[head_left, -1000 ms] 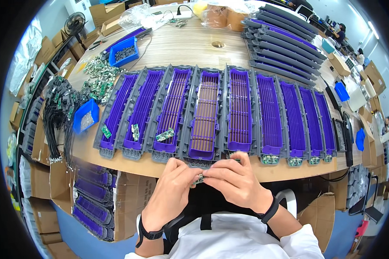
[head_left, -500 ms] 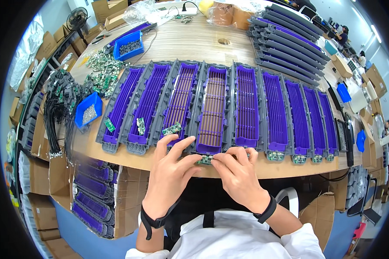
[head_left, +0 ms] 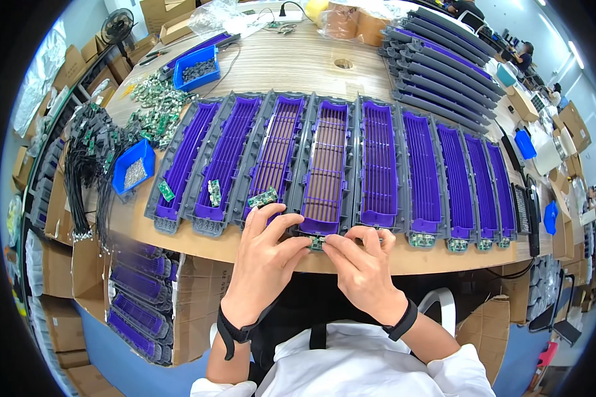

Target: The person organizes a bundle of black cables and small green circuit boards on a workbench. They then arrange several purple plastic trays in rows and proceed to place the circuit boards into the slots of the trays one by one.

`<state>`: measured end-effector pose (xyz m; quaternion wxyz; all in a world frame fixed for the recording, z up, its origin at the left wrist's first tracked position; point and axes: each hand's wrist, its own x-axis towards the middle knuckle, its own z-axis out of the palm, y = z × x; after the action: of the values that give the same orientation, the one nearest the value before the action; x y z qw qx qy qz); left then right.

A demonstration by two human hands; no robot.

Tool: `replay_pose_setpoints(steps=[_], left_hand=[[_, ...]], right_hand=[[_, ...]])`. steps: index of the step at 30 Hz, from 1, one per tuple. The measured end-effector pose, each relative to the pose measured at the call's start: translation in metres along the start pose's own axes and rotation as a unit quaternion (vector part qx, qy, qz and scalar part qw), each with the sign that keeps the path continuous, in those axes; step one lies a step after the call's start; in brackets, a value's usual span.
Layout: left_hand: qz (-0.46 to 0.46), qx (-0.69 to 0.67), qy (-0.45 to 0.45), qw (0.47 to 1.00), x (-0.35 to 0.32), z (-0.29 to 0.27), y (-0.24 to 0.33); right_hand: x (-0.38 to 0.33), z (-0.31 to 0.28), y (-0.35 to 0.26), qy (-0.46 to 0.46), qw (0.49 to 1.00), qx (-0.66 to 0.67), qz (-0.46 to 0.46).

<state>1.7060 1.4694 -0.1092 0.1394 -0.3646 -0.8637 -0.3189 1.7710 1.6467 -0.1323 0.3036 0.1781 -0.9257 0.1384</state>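
Observation:
A small green circuit board (head_left: 316, 243) sits at the near end of a purple and grey slatted panel (head_left: 324, 165), in the middle of a row of such panels. From its left side, the thumb and a finger of my left hand (head_left: 261, 268) close on the board's edge. My right hand (head_left: 364, 271) pinches the same board from the right, and its fingers cover part of it. Just beyond my left fingertips, a loose circuit board (head_left: 263, 197) rests across the neighbouring panel. Two more boards lie on the panels farther left, one of them this board (head_left: 214, 193).
A blue bin of small metal parts (head_left: 136, 171) and bundled black wires (head_left: 86, 172) lie at left. Behind them are a heap of circuit boards (head_left: 155, 106) and a blue bin of dark parts (head_left: 197, 71). Stacked panels (head_left: 444, 73) stand at back right; a carton (head_left: 202, 298) stands below the table.
My left hand has shifted slightly right, its thumb and finger now against the board's edge. My right hand stays on the board with little movement.

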Motion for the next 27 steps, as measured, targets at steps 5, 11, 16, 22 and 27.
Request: replay_pose_setpoints(steps=[5,11,16,22,27], left_hand=[[-0.001,-0.032,-0.012,0.999,-0.0020,0.0016,-0.0021],[-0.007,-0.024,-0.014,1.000,-0.0006,-0.0005,-0.0004],[-0.009,-0.031,-0.018,0.999,-0.0007,-0.0014,0.0006],[-0.010,-0.030,-0.024,0.999,-0.0002,0.0000,0.0007],[-0.008,-0.018,-0.024,1.000,-0.0007,-0.0007,0.0014]], right_hand=[[-0.0010,0.0031,0.0033,0.014,1.000,0.016,0.001],[0.0007,0.0001,0.0035,0.019,0.999,0.038,0.003],[0.0019,0.0005,0.0043,0.029,0.999,0.043,0.011],[0.0033,0.0040,0.0033,0.034,0.998,0.036,0.023],[0.0058,0.0016,0.0005,0.023,0.999,0.009,0.036]])
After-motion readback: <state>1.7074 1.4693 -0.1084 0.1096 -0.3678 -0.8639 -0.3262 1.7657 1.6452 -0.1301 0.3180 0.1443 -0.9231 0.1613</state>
